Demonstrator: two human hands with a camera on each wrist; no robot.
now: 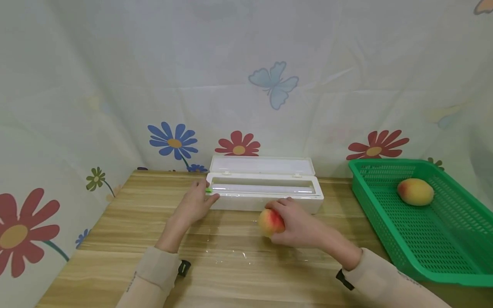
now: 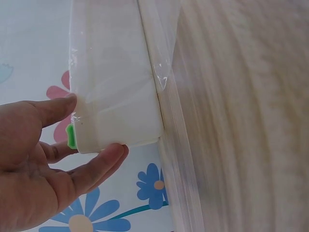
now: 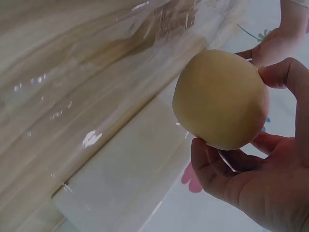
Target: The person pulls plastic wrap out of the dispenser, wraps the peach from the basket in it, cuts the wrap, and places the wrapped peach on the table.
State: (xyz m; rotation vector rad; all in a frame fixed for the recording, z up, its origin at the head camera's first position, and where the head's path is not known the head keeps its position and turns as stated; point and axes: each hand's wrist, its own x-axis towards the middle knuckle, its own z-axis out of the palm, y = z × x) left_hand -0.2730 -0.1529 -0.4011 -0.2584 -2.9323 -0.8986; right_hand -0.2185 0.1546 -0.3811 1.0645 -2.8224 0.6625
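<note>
My right hand (image 1: 294, 224) holds a yellow peach with a red blush (image 1: 269, 222) just in front of a white cling film dispenser (image 1: 235, 203). In the right wrist view, the thumb and fingers grip opposite sides of the peach (image 3: 219, 99). The dispenser's lid (image 1: 262, 165) is raised, and a film roll (image 1: 262, 188) lies inside. My left hand (image 1: 192, 203) grips the dispenser's left end, beside a small green tab (image 2: 71, 136). Clear film (image 3: 91, 137) runs from the dispenser over the front wall and spreads on the table below the peach.
A green plastic basket (image 1: 375, 209) stands on the right, with an oval yellow-red fruit (image 1: 416, 192) inside. The wood-grain table (image 1: 127, 222) reaches back to a flowered curtain (image 1: 215, 102) behind the dispenser.
</note>
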